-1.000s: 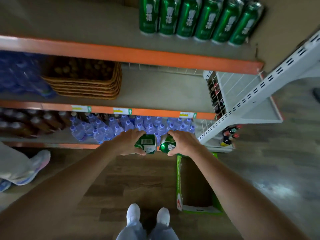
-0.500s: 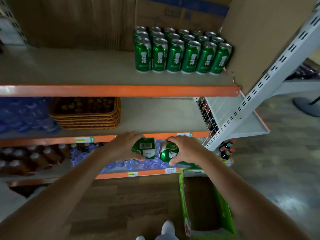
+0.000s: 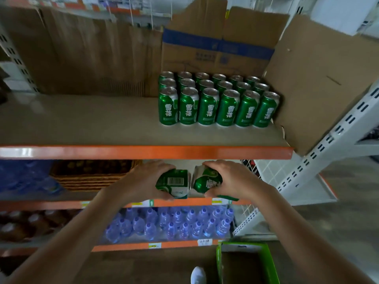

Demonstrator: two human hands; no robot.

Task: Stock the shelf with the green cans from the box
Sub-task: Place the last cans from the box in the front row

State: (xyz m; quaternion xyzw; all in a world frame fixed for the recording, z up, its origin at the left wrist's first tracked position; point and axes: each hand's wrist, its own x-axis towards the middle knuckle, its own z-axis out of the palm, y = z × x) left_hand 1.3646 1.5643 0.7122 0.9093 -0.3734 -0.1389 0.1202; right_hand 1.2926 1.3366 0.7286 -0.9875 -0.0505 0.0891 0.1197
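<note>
Left grip (image 3: 144, 181): curled round a green can (image 3: 174, 184), below the shelf (image 3: 82, 124).
Right grip (image 3: 233, 178): holds second can (image 3: 207, 182), below the shelf.
Stocked cans (image 3: 217, 101): on the shelf.

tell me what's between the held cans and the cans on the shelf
Head view: only the shelf's orange front edge and a bare strip of shelf board, below the stocked cans.

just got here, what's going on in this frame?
A person is stocking the shelf. The left hand grips one green can and the right hand grips a second green can, both tipped sideways just below the shelf's orange front edge. The stocked cans stand in three rows of six at its right end. The green box sits open on the floor. Neither held can is placed yet.
</note>
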